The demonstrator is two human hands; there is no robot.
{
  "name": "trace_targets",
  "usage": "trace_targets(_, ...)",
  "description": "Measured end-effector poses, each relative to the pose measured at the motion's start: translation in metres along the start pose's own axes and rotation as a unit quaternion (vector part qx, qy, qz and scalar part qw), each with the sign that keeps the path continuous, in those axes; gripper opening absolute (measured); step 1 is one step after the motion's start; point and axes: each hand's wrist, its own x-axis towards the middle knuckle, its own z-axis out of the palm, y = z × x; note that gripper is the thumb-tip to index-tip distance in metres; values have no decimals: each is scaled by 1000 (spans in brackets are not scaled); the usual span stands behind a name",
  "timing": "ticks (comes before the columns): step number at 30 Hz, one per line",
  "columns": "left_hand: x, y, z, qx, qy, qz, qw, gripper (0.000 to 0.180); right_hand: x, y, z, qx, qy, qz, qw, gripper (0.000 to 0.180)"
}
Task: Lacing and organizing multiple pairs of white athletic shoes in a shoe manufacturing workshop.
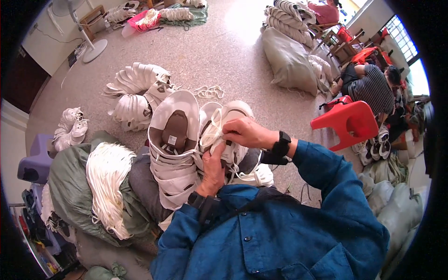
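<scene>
Two bare hands, one blue buttoned jacket, one white round-based standing fan, two other people

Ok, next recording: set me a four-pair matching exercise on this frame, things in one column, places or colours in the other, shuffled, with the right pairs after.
Things:
1. Lace bundle
2. Plastic stool by the striped shirt
3. Standing fan
4. Right hand

Places or colours:
A. Upper left of the view
B. At the laces of a shoe
C. On the green cloth
D. Red

Right pairs: 1-C, 2-D, 3-A, 4-B
</scene>
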Motion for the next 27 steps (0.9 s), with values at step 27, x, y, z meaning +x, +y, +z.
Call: trace_targets(27,15,-14,-20,82,-30,46,995,33,34,14,-14,-34,-201,62,977,20)
